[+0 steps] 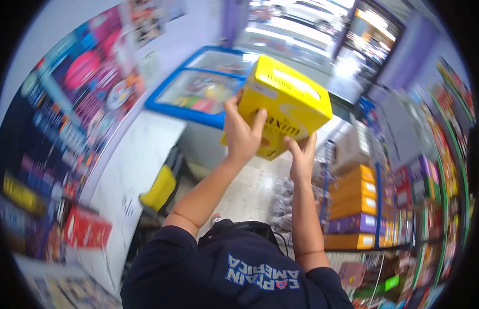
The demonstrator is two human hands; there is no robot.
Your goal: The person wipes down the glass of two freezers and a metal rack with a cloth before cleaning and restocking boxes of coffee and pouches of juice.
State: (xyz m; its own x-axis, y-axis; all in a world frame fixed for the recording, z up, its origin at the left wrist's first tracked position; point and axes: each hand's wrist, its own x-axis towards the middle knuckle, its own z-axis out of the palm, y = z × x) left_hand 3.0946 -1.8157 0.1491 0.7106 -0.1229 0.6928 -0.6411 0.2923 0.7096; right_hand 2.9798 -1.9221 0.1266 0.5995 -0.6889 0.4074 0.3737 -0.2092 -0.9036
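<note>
A yellow box [285, 105] with dark lettering is held up in front of me, tilted, between both hands. My left hand [244, 129] grips its left side, with the thumb across the front face and the other fingers partly hidden behind. On the lower right edge, my right hand [302, 154] is closed round the box, thumb on the front. Part of the printed name reads "axim"; the rest is covered by my thumb or blurred.
Beyond the box stands a blue-rimmed chest freezer [162, 105] with packets inside. A white counter [113, 190] runs along the left, bearing a red box [87, 226]. To the right are stacked orange boxes [355, 193] on a rack and stocked shelves [445, 170].
</note>
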